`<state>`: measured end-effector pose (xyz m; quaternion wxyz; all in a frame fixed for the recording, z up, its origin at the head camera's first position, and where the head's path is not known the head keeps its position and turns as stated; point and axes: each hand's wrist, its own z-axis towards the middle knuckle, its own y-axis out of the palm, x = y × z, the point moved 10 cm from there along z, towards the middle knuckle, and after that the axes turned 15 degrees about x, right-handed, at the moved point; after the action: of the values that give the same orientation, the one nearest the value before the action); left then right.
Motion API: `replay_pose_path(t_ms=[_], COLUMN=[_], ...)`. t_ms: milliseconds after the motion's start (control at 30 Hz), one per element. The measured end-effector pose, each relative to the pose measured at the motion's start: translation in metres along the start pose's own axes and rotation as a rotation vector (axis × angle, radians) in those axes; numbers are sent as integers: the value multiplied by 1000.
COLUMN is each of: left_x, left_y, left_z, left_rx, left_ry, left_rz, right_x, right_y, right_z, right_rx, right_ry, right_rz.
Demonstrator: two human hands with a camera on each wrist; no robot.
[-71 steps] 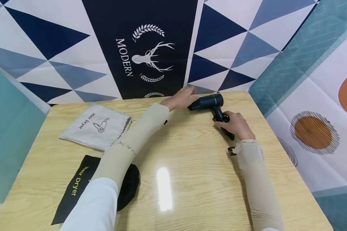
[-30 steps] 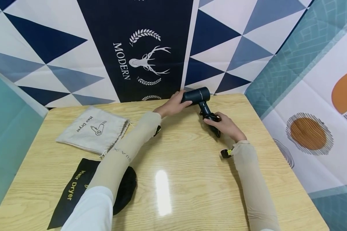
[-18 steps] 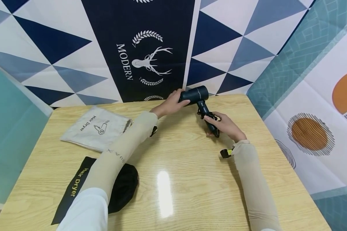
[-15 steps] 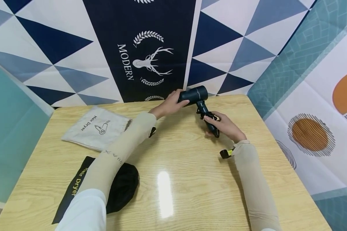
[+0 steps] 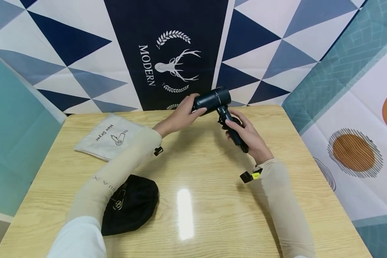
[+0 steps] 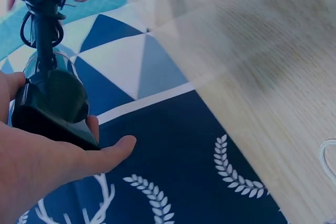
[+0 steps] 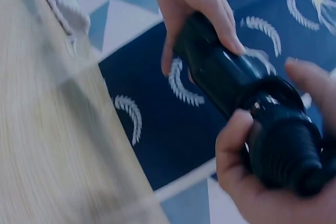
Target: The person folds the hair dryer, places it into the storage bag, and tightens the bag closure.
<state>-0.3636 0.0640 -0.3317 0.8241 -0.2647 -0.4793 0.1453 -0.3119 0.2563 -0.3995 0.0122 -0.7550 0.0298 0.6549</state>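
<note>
A dark hair dryer (image 5: 213, 100) is held raised above the far side of the table, its cord bundled around the handle. My left hand (image 5: 181, 115) grips the nozzle end, thumb on the near side; in the left wrist view that flat nozzle (image 6: 52, 121) sits between thumb and fingers. Around the handle (image 5: 233, 134) my right hand (image 5: 249, 138) curls its fingers. The right wrist view shows both hands on the dryer (image 7: 226, 74), with the handle's end toward the camera, somewhat blurred.
A pale cloth pouch (image 5: 104, 138) printed "Hair Dryer" lies at the back left, partly behind my left sleeve. Nearer, a black pouch (image 5: 135, 208) with a gold print is partly covered by that arm. A patterned wall (image 5: 177, 46) rises along the wooden table's (image 5: 213, 215) far edge.
The hair dryer has been lifted off the table and brought left and nearer, its handle swinging up in my right hand. My left arm has drawn back, uncovering more of the black pouch's body.
</note>
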Motion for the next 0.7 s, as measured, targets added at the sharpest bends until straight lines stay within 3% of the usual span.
replay_pose_path(t_ms=[200, 400, 533, 700], left_x=[13, 13, 9, 7], left_y=[-18, -33, -39, -52], left_z=[-17, -33, -44, -53], left_rx=[23, 46, 57, 107], left_ry=[47, 67, 48, -12], left_rz=[-5, 25, 36, 8], right_x=[-6, -3, 2, -2], right_y=[17, 38, 51, 60], right_z=[-14, -24, -27, -31], right_rx=[-5, -117, -159, -108], right_ry=[-20, -40, -37, -69], right_rz=[-110, -214, -165, -42])
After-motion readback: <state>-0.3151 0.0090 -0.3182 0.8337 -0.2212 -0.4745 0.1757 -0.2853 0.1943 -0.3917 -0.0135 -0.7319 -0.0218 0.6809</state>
